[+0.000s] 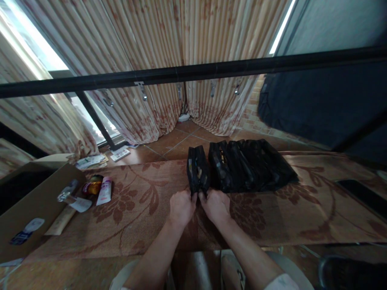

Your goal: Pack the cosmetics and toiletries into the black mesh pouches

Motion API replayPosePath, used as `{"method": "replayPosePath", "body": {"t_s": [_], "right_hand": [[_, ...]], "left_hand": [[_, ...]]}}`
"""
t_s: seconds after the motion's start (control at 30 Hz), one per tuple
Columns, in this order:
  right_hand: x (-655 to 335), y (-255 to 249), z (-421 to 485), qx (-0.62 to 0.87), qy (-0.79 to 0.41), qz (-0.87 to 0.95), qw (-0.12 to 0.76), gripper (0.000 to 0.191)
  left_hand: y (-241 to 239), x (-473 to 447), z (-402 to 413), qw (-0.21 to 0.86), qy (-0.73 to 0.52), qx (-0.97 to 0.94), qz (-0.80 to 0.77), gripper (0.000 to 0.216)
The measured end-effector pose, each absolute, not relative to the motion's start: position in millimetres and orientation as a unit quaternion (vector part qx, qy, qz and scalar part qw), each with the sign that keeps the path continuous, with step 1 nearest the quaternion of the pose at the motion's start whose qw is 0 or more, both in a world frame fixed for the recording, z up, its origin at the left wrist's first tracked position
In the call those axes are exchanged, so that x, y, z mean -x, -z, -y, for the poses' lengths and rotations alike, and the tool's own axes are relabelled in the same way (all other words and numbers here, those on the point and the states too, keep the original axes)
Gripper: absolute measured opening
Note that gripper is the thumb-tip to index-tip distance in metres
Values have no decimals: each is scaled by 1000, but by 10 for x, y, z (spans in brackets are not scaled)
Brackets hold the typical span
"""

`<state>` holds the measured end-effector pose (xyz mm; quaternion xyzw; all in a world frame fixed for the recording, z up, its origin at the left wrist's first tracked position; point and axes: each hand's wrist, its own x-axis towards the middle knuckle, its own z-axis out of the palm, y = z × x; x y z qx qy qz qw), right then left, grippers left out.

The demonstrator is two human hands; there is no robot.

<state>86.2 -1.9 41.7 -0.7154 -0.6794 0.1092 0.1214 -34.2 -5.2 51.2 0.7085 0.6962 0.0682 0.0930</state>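
Observation:
In the middle, a narrow black bag (pixel 193 171) stands on a patterned cloth, its top partly spread and small things inside too dark to name. My left hand (pixel 182 207) pinches the near end of this bag on its left side. Close beside it, my right hand (pixel 216 204) grips the same end from the right, thumbs almost touching. Just to the right, several similar black bags (pixel 250 169) stand packed in a row, some with contents showing at the top.
A cardboard box (pixel 68 181) sits at the left, with a clear bottle (pixel 81 204), an amber jar (pixel 94 186) and a pink-and-white tube (pixel 105 191) near it. A black phone-like slab (pixel 363 197) lies at the right. A dark bar (pixel 193 73) with clips crosses before the curtains (pixel 151 40).

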Motion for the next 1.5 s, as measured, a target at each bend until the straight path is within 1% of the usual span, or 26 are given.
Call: {"method": "replayPosePath", "body": {"t_s": [0.47, 0.67, 0.83, 1.03, 1.17, 1.3, 1.5], "right_hand": [[-890, -418, -25, 719, -129, 669, 138, 37], [-938, -400, 11, 695, -124, 699, 118, 32], [-915, -428, 79, 653, -149, 733, 120, 22], [-931, -452, 118, 624, -179, 750, 123, 26], [-946, -460, 126, 613, -194, 752, 144, 26], [-987, -463, 117, 601, -217, 750, 172, 24], [-1054, -430, 74, 610, -237, 734, 182, 30]], "left_hand": [[-444, 304, 80, 75, -94, -725, -678, 25], [-448, 284, 110, 73, -88, -712, -693, 26], [-433, 235, 117, 85, -107, -715, -685, 23], [-425, 226, 138, 103, -121, -722, -673, 17], [-418, 208, 129, 91, -123, -717, -680, 19], [-413, 185, 98, 87, -98, -709, -693, 21], [-401, 170, 73, 98, -97, -700, -701, 22]]}}
